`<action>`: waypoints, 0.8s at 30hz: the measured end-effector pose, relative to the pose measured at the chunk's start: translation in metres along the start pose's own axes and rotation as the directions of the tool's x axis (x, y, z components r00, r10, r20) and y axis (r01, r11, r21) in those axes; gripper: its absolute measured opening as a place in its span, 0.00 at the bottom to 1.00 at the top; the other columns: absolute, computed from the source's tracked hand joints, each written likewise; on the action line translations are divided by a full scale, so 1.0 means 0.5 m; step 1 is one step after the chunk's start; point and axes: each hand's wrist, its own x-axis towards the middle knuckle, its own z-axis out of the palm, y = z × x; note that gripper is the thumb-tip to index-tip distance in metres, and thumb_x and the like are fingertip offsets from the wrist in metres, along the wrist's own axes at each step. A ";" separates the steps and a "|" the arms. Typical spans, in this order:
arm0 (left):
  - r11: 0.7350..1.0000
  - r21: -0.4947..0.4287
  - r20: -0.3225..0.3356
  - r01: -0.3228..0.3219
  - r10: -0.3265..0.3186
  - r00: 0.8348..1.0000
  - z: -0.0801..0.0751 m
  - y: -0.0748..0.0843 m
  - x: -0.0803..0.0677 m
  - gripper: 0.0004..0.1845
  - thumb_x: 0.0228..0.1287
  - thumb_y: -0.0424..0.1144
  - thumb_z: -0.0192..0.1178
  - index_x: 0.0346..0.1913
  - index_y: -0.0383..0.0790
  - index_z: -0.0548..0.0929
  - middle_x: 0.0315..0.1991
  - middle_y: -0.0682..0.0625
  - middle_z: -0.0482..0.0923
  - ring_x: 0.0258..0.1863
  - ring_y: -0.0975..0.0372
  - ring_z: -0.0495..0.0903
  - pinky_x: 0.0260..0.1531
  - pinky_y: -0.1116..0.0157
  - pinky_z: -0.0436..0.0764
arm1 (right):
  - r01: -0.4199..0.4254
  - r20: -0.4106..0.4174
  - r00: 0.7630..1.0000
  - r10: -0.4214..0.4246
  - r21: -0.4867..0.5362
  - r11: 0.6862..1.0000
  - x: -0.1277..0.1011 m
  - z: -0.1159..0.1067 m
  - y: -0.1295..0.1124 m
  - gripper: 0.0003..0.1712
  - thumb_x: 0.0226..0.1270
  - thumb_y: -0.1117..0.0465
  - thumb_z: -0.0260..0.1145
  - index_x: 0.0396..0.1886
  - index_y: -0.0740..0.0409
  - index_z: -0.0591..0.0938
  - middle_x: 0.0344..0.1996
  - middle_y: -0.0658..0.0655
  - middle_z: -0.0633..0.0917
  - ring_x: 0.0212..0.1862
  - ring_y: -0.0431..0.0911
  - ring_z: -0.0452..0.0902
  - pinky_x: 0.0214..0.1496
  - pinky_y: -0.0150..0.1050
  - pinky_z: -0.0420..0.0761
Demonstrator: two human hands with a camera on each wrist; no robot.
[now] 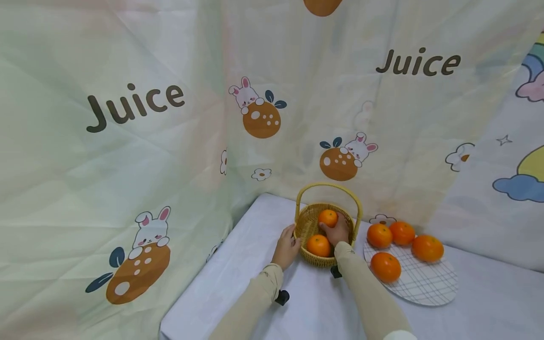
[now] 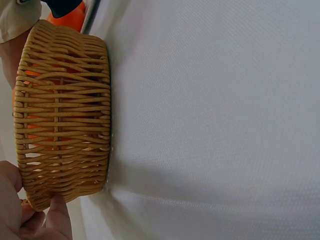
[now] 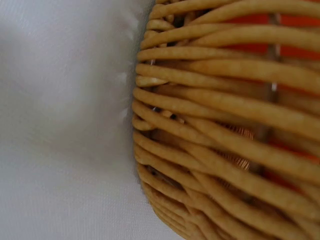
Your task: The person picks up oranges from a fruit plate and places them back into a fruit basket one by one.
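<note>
A wicker basket with a tall handle stands on the table. My left hand holds its left side by the rim; in the left wrist view, thumb and fingers grip the end of the woven wall. Inside the basket, my right hand grips an orange toward the back, its thumb at the fruit's near side. A second orange lies nearer the front of the basket. The right wrist view holds mostly the weave, with orange colour behind its gaps; the right hand is hidden there.
Right of the basket lies a round white plate with a grid pattern, bearing several oranges. A white cloth covers the table. Printed fabric hangs close behind and along the left.
</note>
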 end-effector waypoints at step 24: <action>0.999 0.039 -0.007 0.013 -0.012 1.000 -0.006 0.016 -0.002 0.27 0.72 0.33 0.54 0.70 0.27 0.64 0.70 0.37 0.61 0.64 0.49 0.70 0.56 0.63 0.79 | 0.141 0.068 0.989 -0.133 -0.128 0.982 -0.031 -0.061 -0.079 0.54 0.63 0.49 0.70 0.77 0.64 0.49 0.72 0.69 0.58 0.71 0.63 0.55 0.73 0.58 0.57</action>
